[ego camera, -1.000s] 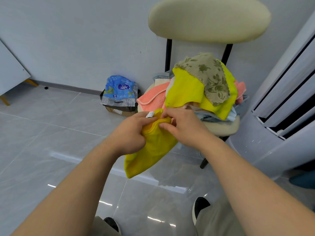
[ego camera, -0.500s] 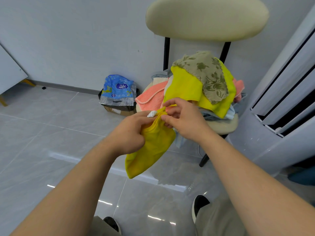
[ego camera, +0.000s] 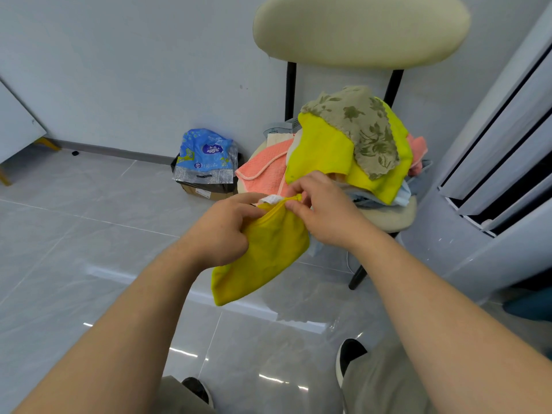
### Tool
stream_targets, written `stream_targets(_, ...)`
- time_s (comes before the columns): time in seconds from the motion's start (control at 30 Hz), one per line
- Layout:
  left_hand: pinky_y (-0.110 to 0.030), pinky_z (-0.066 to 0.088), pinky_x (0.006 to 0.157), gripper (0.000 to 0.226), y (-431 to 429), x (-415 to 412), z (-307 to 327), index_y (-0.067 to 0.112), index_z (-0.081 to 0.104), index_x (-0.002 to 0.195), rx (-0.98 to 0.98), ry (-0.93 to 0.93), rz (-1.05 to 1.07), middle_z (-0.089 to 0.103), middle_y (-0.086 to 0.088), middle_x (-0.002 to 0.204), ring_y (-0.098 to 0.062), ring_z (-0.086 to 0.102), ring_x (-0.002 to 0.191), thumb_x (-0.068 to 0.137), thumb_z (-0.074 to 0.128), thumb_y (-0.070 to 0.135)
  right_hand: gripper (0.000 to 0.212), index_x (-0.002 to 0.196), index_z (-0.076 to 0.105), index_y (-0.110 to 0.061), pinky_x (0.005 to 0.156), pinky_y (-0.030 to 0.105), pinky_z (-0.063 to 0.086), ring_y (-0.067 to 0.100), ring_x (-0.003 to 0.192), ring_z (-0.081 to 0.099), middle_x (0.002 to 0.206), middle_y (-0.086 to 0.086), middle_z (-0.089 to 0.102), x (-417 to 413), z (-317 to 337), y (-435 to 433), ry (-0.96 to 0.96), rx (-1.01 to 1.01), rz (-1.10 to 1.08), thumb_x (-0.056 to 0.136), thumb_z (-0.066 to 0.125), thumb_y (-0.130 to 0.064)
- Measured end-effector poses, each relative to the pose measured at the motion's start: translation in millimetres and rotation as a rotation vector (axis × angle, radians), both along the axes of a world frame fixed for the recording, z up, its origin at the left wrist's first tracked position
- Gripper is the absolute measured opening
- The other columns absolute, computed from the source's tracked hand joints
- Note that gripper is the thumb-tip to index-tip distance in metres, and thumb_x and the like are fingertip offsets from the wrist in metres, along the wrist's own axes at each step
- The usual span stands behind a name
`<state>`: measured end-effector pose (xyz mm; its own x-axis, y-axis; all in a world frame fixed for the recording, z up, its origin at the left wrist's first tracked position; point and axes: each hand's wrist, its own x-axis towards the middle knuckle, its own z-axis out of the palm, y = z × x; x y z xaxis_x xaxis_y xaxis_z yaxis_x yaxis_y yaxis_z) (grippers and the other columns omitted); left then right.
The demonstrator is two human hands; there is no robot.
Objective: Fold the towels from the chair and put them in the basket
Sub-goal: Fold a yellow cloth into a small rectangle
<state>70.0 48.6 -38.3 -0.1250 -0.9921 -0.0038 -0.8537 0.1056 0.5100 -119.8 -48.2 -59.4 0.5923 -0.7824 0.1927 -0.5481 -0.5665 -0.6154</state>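
"Going by size, what do you see first?"

"A glossy grey tiled floor (ego camera: 74, 234), then a chair (ego camera: 358, 28) with a cream back and black legs against the wall (ego camera: 119, 70), its seat heaped with a pile of towels (ego camera: 352, 144): yellow, peach, a floral one on top."

"And the person?"

"Standing before the chair, bare forearms out. Both hands hold a yellow towel (ego camera: 268, 252) in the air just in front of the seat, apart from the pile. The left hand (ego camera: 221, 231) grips its upper edge, fingers curled round the cloth; the right hand (ego camera: 322, 210) pinches a bunched corner at the top between thumb and fingers. The rest hangs down."

"Anything smaller?"

"A blue plastic packet (ego camera: 206, 153) on a cardboard box (ego camera: 203, 191) by the wall, left of the chair. Dark shoes (ego camera: 348, 357) on the tiles below. Smallest, a white tag (ego camera: 270, 199) showing at the towel's top edge between the hands."
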Motion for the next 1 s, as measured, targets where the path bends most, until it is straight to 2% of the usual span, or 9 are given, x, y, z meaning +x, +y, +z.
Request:
stream_targets(0.1,-0.011,0.035,0.082,0.054,-2,9,-4,0.016,0.074,0.115,0.045,-0.111,0.075,0.056,0.006,0.139,-0.016,0.05,0.119,0.071,0.056,-0.009,0.013,0.108,0.061,-0.019,0.077,0.03,0.04,0.009,0.084,0.047,0.087,-0.017,0.048,-4,3,-3,-0.012,0.004,-0.026,0.098,0.061,-0.027)
stream_targets(0.17,-0.013,0.038,0.067,0.042,-2,14,-6,0.013,0.073,0.106,0.101,-0.198,0.135,0.065,0.002,0.11,-0.019,0.055,0.097,0.073,0.056,-0.006,0.012,0.108,0.06,-0.022,0.071,0.034,0.042,0.013,0.08,0.051,0.076,-0.017,0.047,-8,4,-5,0.012,-0.007,-0.053,0.098,0.06,-0.03)
stream_targets(0.23,-0.026,0.039,0.063,0.038,-1,18,-5,0.014,0.071,0.104,0.135,-0.235,0.215,0.058,0.001,0.085,-0.021,0.052,0.083,0.077,0.054,-0.005,0.012,0.107,0.059,-0.025,0.072,0.038,0.048,0.018,0.085,0.056,0.079,-0.015,0.052,-12,4,-8,0.029,-0.026,-0.075,0.098,0.059,-0.033)
stream_targets(0.4,-0.034,0.045,0.078,0.022,4,34,-1,0.013,0.07,0.109,0.078,-0.109,0.344,0.067,-0.008,0.098,-0.028,0.06,0.094,0.094,0.057,0.006,0.021,0.118,0.067,-0.025,0.076,0.029,0.045,0.015,0.09,0.056,0.093,-0.007,0.058,-19,7,-15,-0.006,0.009,-0.128,0.097,0.063,-0.028)
stream_targets(0.53,-0.029,0.044,0.073,0.007,7,47,2,0.024,0.068,0.101,-0.04,0.178,0.422,0.068,0.002,0.09,-0.014,0.061,0.084,0.096,0.064,0.021,0.025,0.121,0.07,-0.023,0.073,0.025,0.039,0.016,0.089,0.057,0.093,-0.005,0.06,-27,7,-22,0.087,0.047,-0.134,0.097,0.063,-0.028)
stream_targets(0.63,-0.021,0.043,0.067,0.004,5,49,0,0.023,0.064,0.095,-0.119,0.253,0.48,0.069,0.002,0.088,-0.007,0.06,0.077,0.094,0.068,0.022,0.019,0.114,0.069,-0.025,0.061,0.025,0.038,0.01,0.073,0.055,0.084,-0.007,0.06,-30,5,-25,0.066,0.117,-0.136,0.097,0.063,-0.03)
stream_targets(0.83,-0.034,0.054,0.071,0.028,4,53,1,0.031,0.06,0.118,-0.098,0.345,0.499,0.07,-0.002,0.086,-0.018,0.066,0.076,0.093,0.069,0.022,0.01,0.107,0.064,-0.027,0.053,0.02,0.04,0.013,0.068,0.06,0.077,-0.005,0.063,-30,8,-25,-0.008,0.221,-0.069,0.098,0.062,-0.028)
stream_targets(0.93,-0.04,0.057,0.073,0.004,4,48,1,0.022,0.068,0.098,-0.061,0.439,0.523,0.07,-0.01,0.093,-0.024,0.067,0.08,0.096,0.065,0.02,0.012,0.11,0.062,-0.026,0.053,0.017,0.034,0.006,0.063,0.048,0.074,-0.009,0.052,-29,6,-26,-0.012,0.247,-0.076,0.099,0.059,-0.03)
stream_targets(1.0,-0.052,0.056,0.088,0.009,3,43,3,0.018,0.066,0.098,-0.047,0.598,0.569,0.069,-0.017,0.105,-0.035,0.066,0.099,0.096,0.064,0.027,0.013,0.109,0.06,-0.027,0.061,0.02,0.037,0.006,0.066,0.047,0.073,-0.008,0.049,-25,8,-24,-0.144,0.34,-0.107,0.099,0.058,-0.034)
